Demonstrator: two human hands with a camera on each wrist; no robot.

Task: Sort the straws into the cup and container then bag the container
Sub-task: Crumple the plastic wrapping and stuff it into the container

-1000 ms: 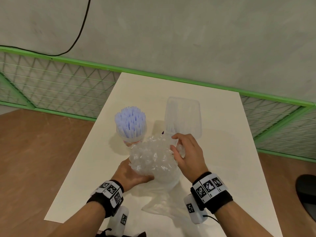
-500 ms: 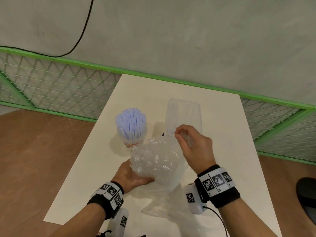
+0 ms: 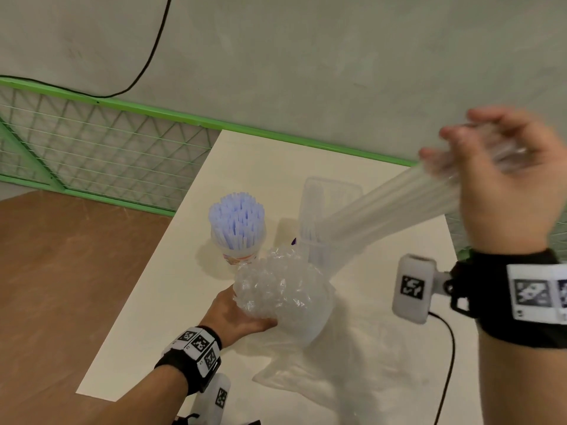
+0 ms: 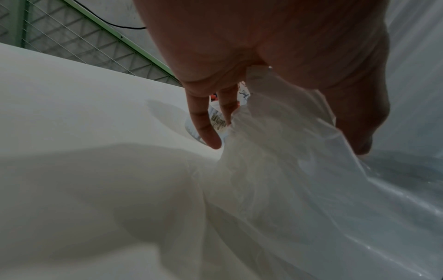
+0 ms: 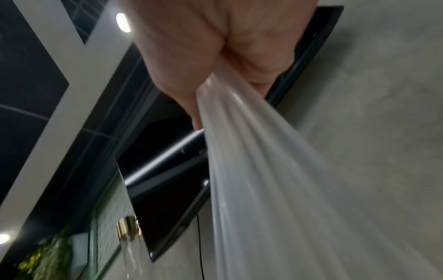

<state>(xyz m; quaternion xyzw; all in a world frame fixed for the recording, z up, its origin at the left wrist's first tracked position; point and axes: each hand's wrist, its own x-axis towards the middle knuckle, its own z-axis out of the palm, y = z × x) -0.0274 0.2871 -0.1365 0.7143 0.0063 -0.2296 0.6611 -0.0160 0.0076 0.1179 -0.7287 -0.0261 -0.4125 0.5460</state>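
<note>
Right hand (image 3: 503,182): I grip one bag (image 3: 383,216) edge, raised and pulled taut.
Left hand (image 3: 242,314): I clutch the bunched rest, low on the table (image 3: 147,317).
Container (image 3: 331,197): behind the bag, unbagged, beside the straw cup (image 3: 237,240).
Do well: spread the mouth wide before lifting it in.

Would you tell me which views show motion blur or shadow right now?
Head view: the raised right hand and stretched plastic bag are motion-blurred; the cup of straws stays sharp. Right wrist view: smeared throughout. Left wrist view: the left hand is dim, with shadow across the table.
</note>
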